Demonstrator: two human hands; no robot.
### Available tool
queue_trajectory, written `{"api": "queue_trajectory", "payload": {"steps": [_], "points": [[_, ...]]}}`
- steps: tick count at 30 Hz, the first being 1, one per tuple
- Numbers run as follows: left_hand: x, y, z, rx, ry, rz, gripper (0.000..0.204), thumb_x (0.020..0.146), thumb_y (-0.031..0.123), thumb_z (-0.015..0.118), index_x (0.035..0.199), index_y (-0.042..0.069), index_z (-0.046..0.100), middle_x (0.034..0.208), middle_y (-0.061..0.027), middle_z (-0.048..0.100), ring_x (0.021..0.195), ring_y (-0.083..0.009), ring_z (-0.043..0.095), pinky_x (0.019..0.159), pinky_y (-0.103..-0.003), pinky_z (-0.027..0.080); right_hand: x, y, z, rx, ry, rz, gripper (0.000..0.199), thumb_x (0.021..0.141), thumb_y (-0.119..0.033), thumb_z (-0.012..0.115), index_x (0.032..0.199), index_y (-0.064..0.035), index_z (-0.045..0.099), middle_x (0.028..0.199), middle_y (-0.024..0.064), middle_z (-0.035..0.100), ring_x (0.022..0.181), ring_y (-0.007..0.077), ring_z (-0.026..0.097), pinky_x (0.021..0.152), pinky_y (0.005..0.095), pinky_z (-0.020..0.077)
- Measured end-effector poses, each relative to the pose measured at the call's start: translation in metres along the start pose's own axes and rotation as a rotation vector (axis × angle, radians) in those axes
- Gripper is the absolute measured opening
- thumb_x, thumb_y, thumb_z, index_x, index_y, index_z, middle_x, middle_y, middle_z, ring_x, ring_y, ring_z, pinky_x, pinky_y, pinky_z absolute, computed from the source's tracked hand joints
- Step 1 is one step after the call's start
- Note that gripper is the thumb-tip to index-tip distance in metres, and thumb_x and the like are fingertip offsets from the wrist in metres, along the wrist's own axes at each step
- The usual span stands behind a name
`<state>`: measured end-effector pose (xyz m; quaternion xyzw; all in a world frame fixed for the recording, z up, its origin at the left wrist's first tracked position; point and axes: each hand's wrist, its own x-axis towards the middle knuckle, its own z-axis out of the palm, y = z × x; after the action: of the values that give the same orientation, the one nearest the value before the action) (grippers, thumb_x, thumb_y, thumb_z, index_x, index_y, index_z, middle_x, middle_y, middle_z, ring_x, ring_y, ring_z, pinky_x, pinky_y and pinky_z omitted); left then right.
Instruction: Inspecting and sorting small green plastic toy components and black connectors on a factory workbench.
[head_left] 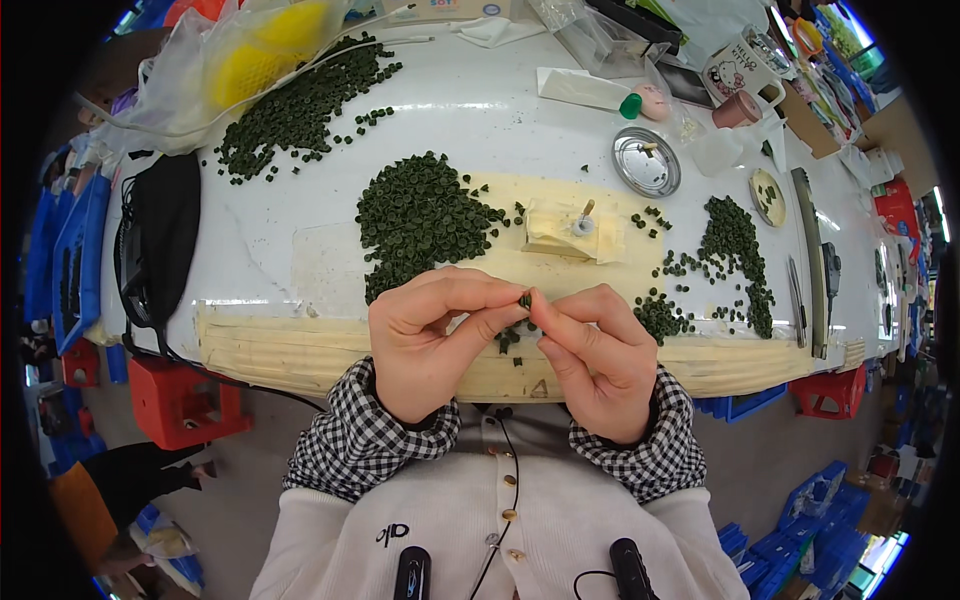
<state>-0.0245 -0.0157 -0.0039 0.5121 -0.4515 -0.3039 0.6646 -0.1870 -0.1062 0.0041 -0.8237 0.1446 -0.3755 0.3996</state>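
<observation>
In front of my chest, at the table's near edge, my two hands meet over one small dark green cap-like part (pixel 525 300). My left hand (pixel 425 340) pinches it between thumb and forefinger. The fingertips of my right hand (pixel 600 350) press on it from the other side and partly hide it. Just beyond my left hand lies a large heap of similar green parts (pixel 415 210). A tape-covered block (pixel 553 238) with a short upright peg (pixel 587 210) stands beyond my fingers. Several loose parts (pixel 505 340) lie beneath my hands.
More green parts (pixel 300 115) spread at the back left, others (pixel 733 245) at the right. A round metal lid (pixel 646 162), a white mug (pixel 735 75) and tweezers (pixel 797 300) lie to the right. A black cloth bag (pixel 165 235) hangs at the left edge, near a red stool (pixel 185 400).
</observation>
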Motion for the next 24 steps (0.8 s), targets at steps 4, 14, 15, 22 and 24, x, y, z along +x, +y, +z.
{"api": "queue_trajectory", "payload": {"steps": [4, 14, 15, 22, 24], "points": [[-0.001, -0.001, -0.002, -0.02, -0.014, -0.02, 0.019, 0.081, -0.008, 0.071, 0.099, -0.002, 0.071, 0.092, -0.0099, 0.069, 0.083, -0.0136, 0.064, 0.072, -0.024, 0.05, 0.0, 0.001, -0.002, -0.012, -0.019, -0.014, 0.042, 0.077, 0.001, 0.073, 0.118, -0.0028, 0.068, 0.091, 0.0069, 0.064, 0.076, 0.0202, 0.057, 0.065, 0.029, 0.0468], [0.005, 0.014, 0.002, -0.148, -0.007, -0.206, 0.019, 0.085, -0.007, 0.068, 0.104, -0.005, 0.067, 0.096, -0.009, 0.068, 0.09, -0.0124, 0.065, 0.079, -0.023, 0.053, 0.015, -0.006, -0.018, -0.132, -0.024, -0.024, 0.046, 0.075, -0.001, 0.075, 0.12, -0.0031, 0.066, 0.093, 0.0088, 0.064, 0.078, 0.0212, 0.059, 0.068, 0.0292, 0.0487], [0.007, 0.015, 0.002, -0.154, -0.005, -0.219, 0.019, 0.085, -0.007, 0.068, 0.104, -0.005, 0.067, 0.096, -0.009, 0.069, 0.091, -0.0121, 0.065, 0.079, -0.023, 0.053, 0.02, -0.006, -0.026, -0.186, 0.028, -0.005, 0.045, 0.075, -0.002, 0.076, 0.119, -0.0027, 0.066, 0.093, 0.0095, 0.064, 0.078, 0.0213, 0.059, 0.068, 0.0293, 0.0488], [0.008, 0.006, 0.003, -0.124, 0.041, -0.149, 0.017, 0.085, -0.008, 0.066, 0.101, -0.005, 0.067, 0.096, -0.0114, 0.07, 0.084, -0.0132, 0.065, 0.076, -0.025, 0.053, 0.065, 0.023, -0.045, -0.474, 0.105, -0.002, 0.017, 0.079, -0.005, 0.073, 0.095, -0.0006, 0.068, 0.083, 0.01, 0.062, 0.075, 0.0241, 0.059, 0.066, 0.0324, 0.0474], [0.007, 0.006, 0.004, -0.137, 0.061, -0.165, 0.017, 0.084, -0.007, 0.069, 0.1, -0.004, 0.069, 0.094, -0.009, 0.07, 0.084, -0.0109, 0.064, 0.075, -0.023, 0.051, 0.067, 0.027, -0.042, -0.458, 0.066, -0.007, 0.013, 0.079, -0.006, 0.073, 0.091, -0.0005, 0.068, 0.081, 0.01, 0.061, 0.076, 0.0251, 0.059, 0.066, 0.0332, 0.047]]}}
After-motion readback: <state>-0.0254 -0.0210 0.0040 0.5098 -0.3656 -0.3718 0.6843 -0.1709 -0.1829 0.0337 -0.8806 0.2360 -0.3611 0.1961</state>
